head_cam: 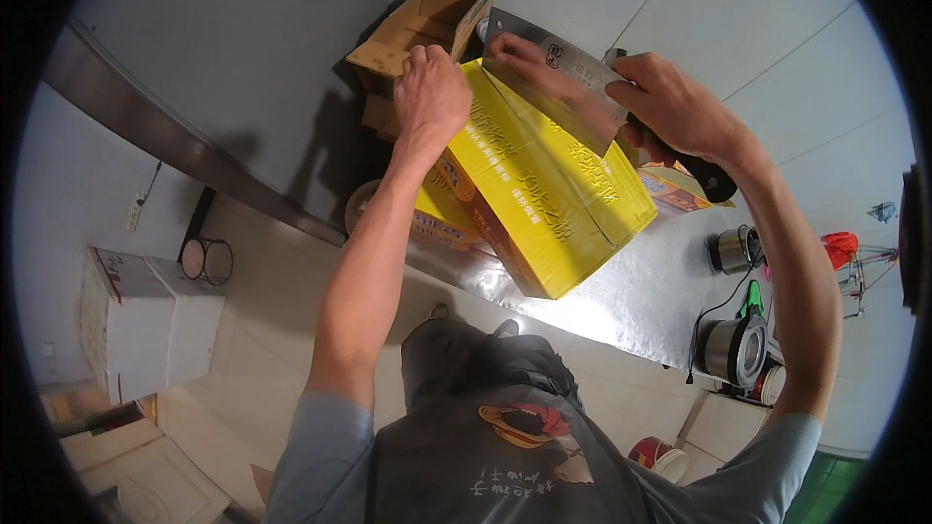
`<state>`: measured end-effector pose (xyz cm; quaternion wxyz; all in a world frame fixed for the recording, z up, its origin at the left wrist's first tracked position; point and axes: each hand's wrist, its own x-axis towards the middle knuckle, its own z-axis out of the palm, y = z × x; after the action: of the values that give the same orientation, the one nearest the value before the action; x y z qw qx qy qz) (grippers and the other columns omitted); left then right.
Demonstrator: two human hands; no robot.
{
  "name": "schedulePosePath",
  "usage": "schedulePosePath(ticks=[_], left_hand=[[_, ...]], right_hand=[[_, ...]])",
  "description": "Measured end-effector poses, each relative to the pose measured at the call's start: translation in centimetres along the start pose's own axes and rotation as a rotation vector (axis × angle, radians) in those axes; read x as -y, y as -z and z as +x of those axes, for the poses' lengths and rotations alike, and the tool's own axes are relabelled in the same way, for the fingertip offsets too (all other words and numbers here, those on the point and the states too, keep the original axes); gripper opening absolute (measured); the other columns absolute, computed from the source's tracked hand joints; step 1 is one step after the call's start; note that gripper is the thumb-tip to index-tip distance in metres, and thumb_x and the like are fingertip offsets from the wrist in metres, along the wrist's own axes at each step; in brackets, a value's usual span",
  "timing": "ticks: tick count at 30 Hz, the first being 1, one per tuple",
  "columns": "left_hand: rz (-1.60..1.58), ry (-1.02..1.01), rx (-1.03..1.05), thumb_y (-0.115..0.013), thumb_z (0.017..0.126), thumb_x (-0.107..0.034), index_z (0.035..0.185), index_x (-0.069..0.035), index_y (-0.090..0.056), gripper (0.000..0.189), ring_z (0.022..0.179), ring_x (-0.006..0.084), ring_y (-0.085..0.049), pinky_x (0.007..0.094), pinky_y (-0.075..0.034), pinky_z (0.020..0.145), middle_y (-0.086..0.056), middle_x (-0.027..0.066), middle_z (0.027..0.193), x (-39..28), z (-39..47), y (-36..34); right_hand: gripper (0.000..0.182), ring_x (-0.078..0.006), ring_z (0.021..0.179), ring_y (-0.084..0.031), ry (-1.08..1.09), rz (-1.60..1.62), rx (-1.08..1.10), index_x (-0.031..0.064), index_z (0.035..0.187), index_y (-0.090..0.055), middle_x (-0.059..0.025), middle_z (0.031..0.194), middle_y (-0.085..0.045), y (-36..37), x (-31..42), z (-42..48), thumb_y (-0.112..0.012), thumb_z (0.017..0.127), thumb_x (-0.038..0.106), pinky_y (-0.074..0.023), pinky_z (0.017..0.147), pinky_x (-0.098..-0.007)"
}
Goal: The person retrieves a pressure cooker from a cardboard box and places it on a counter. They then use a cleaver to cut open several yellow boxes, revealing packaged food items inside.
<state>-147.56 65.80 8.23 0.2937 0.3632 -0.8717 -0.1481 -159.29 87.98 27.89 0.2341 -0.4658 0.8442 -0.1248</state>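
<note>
My right hand (673, 105) grips the dark handle of a Chinese cleaver (575, 65). Its broad steel blade bears writing and reflects an arm. The blade lies over the far end of a yellow cardboard carton (535, 175) with a lengthwise top seam; whether it touches the cardboard I cannot tell. At the carton's far left corner, my left hand (435, 91) is curled over the edge, its fingertips hidden. Another yellow carton (448, 212) shows beneath, so the upper one sits raised and slanted above the steel table (626, 298).
An open brown cardboard box (415, 25) stands beyond my left hand. Another opened carton (677, 185) lies right of the yellow one. Stainless pots (732, 353) with a black cord (703, 316) occupy the table's right end. A white box (153, 313) stands left on the floor.
</note>
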Motion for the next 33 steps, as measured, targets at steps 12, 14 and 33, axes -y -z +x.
schedulePosePath(ticks=[12,14,33], left_hand=[[-0.03,0.025,0.02,-0.057,0.103,-0.021,0.122,0.007,-0.062,0.034,0.124,0.0412,-0.061,0.0516,-0.05,0.105,-0.063,0.0248,0.128,0.0,-0.1,0.5],[-0.052,0.015,0.029,-0.056,0.103,-0.021,0.122,0.007,-0.062,0.034,0.124,0.0412,-0.061,0.0517,-0.05,0.105,-0.063,0.0249,0.128,-0.3,-0.1,0.6],[-0.057,0.05,0.102,-0.051,0.107,-0.031,0.116,-0.004,-0.063,0.031,0.125,0.0374,-0.061,0.0507,-0.049,0.103,-0.064,0.0179,0.129,-1.5,0.5,-0.8]], right_hand=[[0.029,-0.011,0.045,-0.054,-0.064,-0.054,0.035,0.0022,0.088,-0.051,-0.0055,0.062,-0.059,0.8,1.2,0.7,-0.048,0.107,0.024,-0.0445,0.041,-0.0299],[0.028,-0.0108,0.045,-0.054,-0.068,-0.069,0.086,0.002,0.091,-0.052,-0.0058,0.062,-0.059,1.5,0.2,0.9,-0.048,0.107,0.024,-0.0447,0.041,-0.0299],[0.034,-0.0108,0.046,-0.061,-0.523,-0.358,0.491,0.0018,0.091,-0.065,-0.005,0.065,-0.067,7.0,-1.2,-14.7,-0.049,0.109,0.025,-0.0518,0.044,-0.0254]])
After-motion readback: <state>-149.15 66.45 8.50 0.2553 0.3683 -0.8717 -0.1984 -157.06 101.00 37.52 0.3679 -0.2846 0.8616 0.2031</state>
